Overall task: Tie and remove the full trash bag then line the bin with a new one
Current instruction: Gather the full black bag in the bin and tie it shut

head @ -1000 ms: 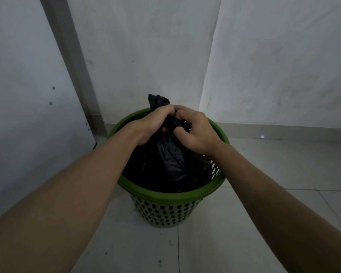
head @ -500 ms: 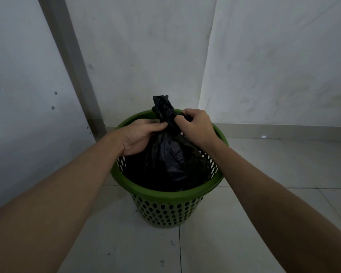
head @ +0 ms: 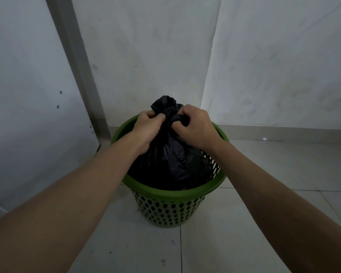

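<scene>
A black trash bag [head: 171,154] sits inside a green bin [head: 171,192], its gathered neck pinched between the left hand [head: 148,127] and right hand [head: 195,125], both clenched.

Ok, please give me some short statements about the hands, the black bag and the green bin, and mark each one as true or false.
1. Both hands grip the gathered neck of the black trash bag. True: the left hand and the right hand are closed on it from either side.
2. The bag already lies on the floor beside the bin. False: it sits inside the green bin.
3. The bin's wall has many round holes. True.
4. The bin stands in the middle of an open room. False: it stands on the tiled floor near a corner of the walls.
5. A fresh liner is draped over the rim. False: the rim is bare green plastic.
</scene>
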Available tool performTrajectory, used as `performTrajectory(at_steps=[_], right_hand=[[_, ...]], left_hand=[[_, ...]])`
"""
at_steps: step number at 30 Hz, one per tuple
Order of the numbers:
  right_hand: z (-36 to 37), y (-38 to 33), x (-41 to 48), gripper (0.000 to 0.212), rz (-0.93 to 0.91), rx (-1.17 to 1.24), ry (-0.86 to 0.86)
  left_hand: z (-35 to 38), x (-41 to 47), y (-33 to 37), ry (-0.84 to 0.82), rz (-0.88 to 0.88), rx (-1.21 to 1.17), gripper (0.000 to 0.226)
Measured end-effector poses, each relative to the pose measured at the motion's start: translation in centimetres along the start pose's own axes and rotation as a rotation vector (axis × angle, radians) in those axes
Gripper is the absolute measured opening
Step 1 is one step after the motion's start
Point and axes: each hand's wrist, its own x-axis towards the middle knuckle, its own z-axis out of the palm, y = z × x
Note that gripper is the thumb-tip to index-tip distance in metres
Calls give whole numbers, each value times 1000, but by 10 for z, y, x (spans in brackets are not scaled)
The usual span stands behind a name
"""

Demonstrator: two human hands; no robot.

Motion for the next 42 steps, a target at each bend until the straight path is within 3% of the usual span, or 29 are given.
performTrajectory(at_steps=[3,6,11,16,20,24,30,35,39,42], right_hand=[[2,0,1,10,15,5,-6],[2,-3,5,9,35,-1,-51],[-4,-6,7,9,93,44,-179],[-6,-6,3,15,53,13,-234],[-3,-9,7,17,11,42,-210],[6,-8,8,11,231,261,-96],[10,-11,8,16,244,257,-64],[12,-9,6,15,282,311,-102],[22,-10,8,8,418,428,35],[26,-7,9,33,564,456,110]], left_hand=[[-4,-2,-5,-35,166,157,20],[-7,-10,3,-148,117,135,34],[-11,-13,7,-169,224,289,24],[-13,-11,5,-98,312,634,22],[-5,-15,1,-15,313,502,18],[4,-17,4,39,203,324,13],[6,-10,-1,63,110,198,41],[6,-9,-2,90,87,160,20],[18,-12,0,182,121,140,11],[16,-10,1,168,73,96,12]])
